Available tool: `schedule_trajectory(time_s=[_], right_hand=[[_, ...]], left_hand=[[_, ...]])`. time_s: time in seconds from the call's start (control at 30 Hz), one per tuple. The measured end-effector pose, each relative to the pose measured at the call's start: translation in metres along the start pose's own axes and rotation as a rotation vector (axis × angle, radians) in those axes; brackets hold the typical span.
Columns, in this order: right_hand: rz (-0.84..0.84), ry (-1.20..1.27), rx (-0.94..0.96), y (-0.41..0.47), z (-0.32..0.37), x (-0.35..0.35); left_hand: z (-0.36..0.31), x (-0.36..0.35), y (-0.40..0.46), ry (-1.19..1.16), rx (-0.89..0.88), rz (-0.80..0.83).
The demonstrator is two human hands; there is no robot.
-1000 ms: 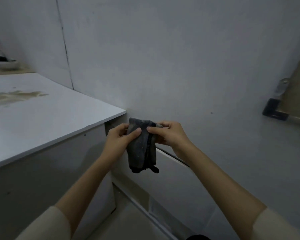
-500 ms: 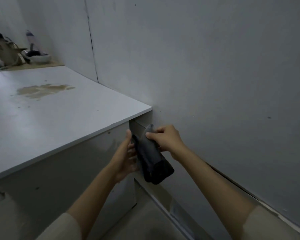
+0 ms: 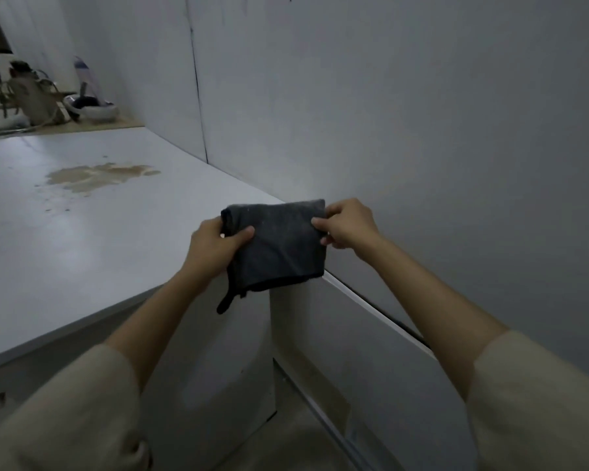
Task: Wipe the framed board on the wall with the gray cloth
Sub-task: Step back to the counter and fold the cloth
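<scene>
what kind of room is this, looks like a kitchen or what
Probably a kitchen or utility corner, though it's dim. A white countertop with a brownish stain runs along plain white wall panels, and dishes and clutter sit at its far end.

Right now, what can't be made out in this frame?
- Framed board: not in the head view; only plain wall shows.
- Cloth: its far face is turned away; left hand and right hand cover its side edges.
- Clutter on the far counter: blurred, dim, too small to identify.
</scene>
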State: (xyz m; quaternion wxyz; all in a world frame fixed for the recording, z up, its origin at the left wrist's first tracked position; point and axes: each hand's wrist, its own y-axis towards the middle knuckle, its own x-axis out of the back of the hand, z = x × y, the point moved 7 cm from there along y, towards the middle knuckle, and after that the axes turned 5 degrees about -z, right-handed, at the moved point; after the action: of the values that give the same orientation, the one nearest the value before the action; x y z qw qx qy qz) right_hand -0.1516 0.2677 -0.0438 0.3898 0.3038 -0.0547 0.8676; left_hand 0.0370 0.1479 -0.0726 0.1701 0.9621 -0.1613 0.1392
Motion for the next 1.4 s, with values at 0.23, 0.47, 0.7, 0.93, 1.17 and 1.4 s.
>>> schedule_trajectory(time_s=[0.23, 0.47, 0.7, 0.93, 1.17, 1.4], right_hand=[[-0.036, 0.122, 0.128, 0.027, 0.021, -0.048], [0.027, -0.233, 0.398, 0.016, 0.007, -0.1], [0.132, -0.615, 0.436, 0.021, 0.007, -0.13], [0.275, -0.74, 0.401, 0.06, 0.009, -0.146], [0.303, -0.766, 0.377, 0.089, 0.012, -0.157], [0.158, -0.695, 0.408, 0.079, 0.011, -0.151]], left_hand=[[0.026, 0.003, 0.05, 0.335, -0.074, -0.093], [0.046, 0.006, 0.06, 0.221, -0.048, -0.104], [0.046, 0.008, 0.056, 0.669, -0.056, -0.161], [0.058, 0.016, 0.052, 0.819, -0.176, 0.09], [0.058, 0.011, 0.052, 0.875, -0.184, 0.064], [0.047, 0.011, 0.046, 0.83, -0.209, 0.006]])
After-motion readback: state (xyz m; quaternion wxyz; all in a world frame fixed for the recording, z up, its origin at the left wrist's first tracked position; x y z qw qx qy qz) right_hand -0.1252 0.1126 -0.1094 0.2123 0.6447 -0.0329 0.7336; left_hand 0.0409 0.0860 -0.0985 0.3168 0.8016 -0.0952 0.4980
